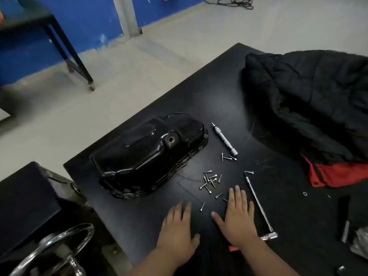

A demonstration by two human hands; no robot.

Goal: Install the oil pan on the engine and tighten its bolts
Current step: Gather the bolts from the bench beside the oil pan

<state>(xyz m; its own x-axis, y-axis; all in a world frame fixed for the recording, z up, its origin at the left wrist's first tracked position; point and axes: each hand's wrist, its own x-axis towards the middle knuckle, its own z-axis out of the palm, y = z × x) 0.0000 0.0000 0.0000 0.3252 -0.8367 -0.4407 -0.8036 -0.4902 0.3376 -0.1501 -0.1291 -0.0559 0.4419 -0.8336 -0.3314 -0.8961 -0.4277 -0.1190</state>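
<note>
A black oil pan lies upside down on the black table, its flange with bolt holes facing down. To its right several small silver bolts are scattered in a loose pile. A long ratchet extension lies right of the bolts, and a silver driver handle lies beyond them. My left hand rests flat on the table below the pan, fingers straight. My right hand lies flat beside it, fingertips near the closest bolts. Neither hand holds anything. No engine is in view.
A black and red quilted jacket covers the table's right side. A chrome steering wheel and a dark block sit at lower left. Small dark tools lie at the right edge. Another table leg stands on the grey floor.
</note>
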